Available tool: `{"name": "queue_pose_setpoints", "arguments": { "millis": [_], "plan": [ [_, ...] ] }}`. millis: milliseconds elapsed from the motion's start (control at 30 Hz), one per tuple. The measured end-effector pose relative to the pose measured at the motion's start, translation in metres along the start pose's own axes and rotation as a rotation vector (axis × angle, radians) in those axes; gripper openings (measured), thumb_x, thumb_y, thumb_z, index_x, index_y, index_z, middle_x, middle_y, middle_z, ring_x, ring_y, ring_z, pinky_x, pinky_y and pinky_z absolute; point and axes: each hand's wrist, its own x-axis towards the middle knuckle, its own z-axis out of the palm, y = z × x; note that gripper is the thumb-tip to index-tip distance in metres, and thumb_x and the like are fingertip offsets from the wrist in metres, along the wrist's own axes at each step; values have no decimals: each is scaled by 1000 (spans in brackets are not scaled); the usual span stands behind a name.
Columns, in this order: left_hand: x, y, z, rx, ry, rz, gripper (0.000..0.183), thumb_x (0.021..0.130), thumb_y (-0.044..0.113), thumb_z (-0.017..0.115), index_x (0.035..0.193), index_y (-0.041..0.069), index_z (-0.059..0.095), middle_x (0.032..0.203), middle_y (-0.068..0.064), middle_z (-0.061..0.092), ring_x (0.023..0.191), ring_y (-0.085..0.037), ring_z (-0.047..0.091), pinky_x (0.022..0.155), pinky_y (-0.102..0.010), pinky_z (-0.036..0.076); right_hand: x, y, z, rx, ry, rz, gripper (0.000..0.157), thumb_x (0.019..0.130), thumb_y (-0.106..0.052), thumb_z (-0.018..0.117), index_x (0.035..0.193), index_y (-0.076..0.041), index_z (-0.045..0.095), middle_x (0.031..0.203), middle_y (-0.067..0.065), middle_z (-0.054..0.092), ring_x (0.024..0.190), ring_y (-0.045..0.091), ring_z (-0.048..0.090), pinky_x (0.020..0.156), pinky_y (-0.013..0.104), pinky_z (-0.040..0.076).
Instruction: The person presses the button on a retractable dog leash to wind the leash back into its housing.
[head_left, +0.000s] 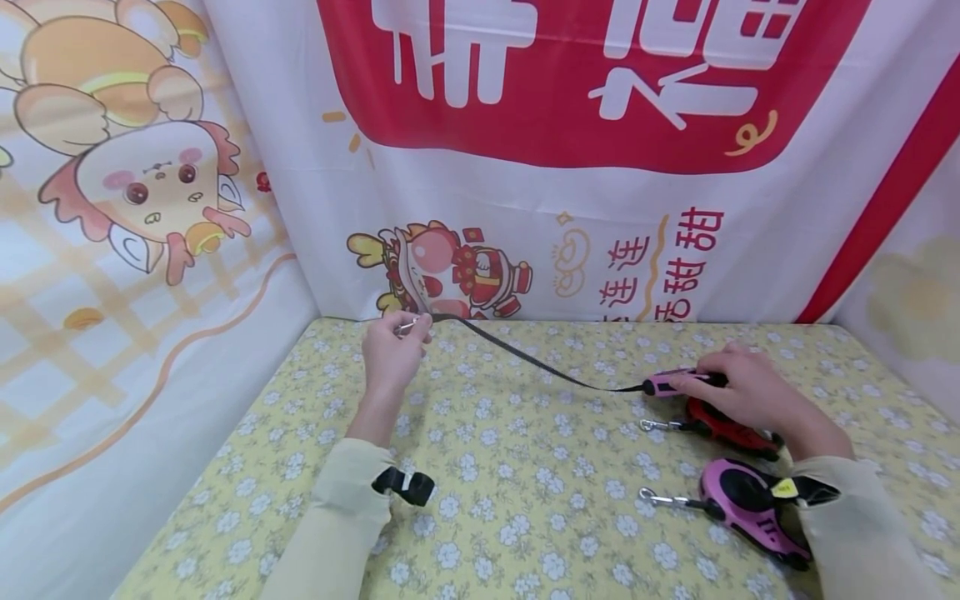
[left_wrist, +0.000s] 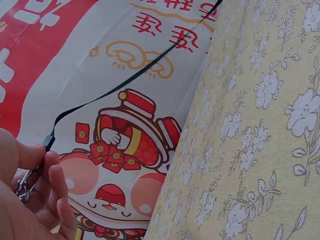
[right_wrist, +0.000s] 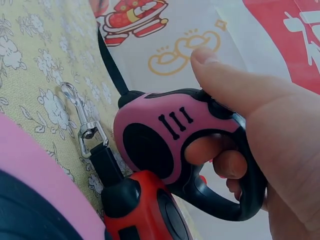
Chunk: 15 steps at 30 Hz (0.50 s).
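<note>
My right hand (head_left: pixel 750 396) grips the looped handle of a pink and black retractable dog leash (right_wrist: pixel 145 112), its fingers passing through the loop and the thumb lying along the top. From its nose a black strap (head_left: pixel 517 356) runs out, sagging slightly, across to my left hand (head_left: pixel 393 354). There the thumb and fingers pinch the strap's end, just by the metal clip (left_wrist: pixel 24 187), which is partly hidden in the palm. Right below the held leash lies a red and black retractable leash (head_left: pixel 731 429), overlapped by it in the right wrist view.
Another pink leash (head_left: pixel 738 496) lies nearer, beside the right sleeve, its silver clip (head_left: pixel 660 498) pointing left. A flowered yellow cloth (head_left: pixel 487 500) covers the table. Printed white curtains (head_left: pixel 555 233) hang along the back and sides.
</note>
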Motion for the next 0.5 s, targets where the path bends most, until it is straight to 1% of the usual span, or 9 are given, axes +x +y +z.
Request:
{"name": "queue_pose_setpoints", "arguments": {
  "millis": [33,133,200,267,333,400,433,467,500],
  "plan": [
    [0,0,0,4,1,-1,23,105,32,68,109,10,75,108,-15,78,86,-25,71,74,-29,56,0,0,0,2,-4,7,44,99,-56,69,81,-16,70,80,2,59,88,23,45,75,38,33],
    [0,0,1,14,0,-2,22,105,32,68,109,11,75,107,-14,79,84,-24,70,74,-30,54,1,0,0,-17,-7,-5,46,97,-56,72,78,-15,70,78,1,59,85,22,45,74,37,33],
    [-1,0,2,18,1,1,22,105,32,68,109,11,75,106,-14,79,79,-19,68,73,-31,54,1,0,-1,-53,-18,-12,46,96,-58,73,83,-14,73,83,1,63,87,22,47,75,38,36],
    [-1,0,2,18,4,3,22,104,31,68,108,11,75,104,-13,79,76,-16,66,73,-31,53,2,-1,-1,-103,-26,-36,46,95,-58,73,80,-15,71,81,2,63,85,23,49,77,41,39],
    [-1,0,3,19,9,7,22,105,31,68,108,11,75,102,-13,79,75,-16,65,72,-30,53,2,-2,0,-136,-35,-39,49,96,-57,73,93,-8,77,98,12,72,95,32,58,86,51,47],
    [-1,0,3,16,15,7,22,105,31,68,109,10,75,102,-13,79,75,-16,65,71,-29,53,2,-1,3,-144,5,-64,50,96,-53,74,100,-3,78,106,18,73,100,37,61,92,58,48],
    [-1,0,3,15,17,4,22,105,31,68,109,11,75,101,-12,78,75,-16,66,71,-29,53,2,-1,4,-128,41,-76,48,96,-49,75,101,-2,78,106,19,73,101,38,60,93,59,47],
    [-1,0,3,12,17,0,23,105,32,67,110,11,75,101,-12,78,76,-17,66,71,-28,54,1,1,6,-109,96,-97,45,94,-45,78,104,-1,79,108,20,73,103,38,60,92,58,48],
    [-1,1,3,5,18,-4,23,106,32,67,110,11,75,101,-11,78,77,-17,66,71,-28,54,1,2,7,-82,160,-118,40,93,-40,81,101,-1,79,104,19,73,99,36,59,89,53,47]
  ]
}}
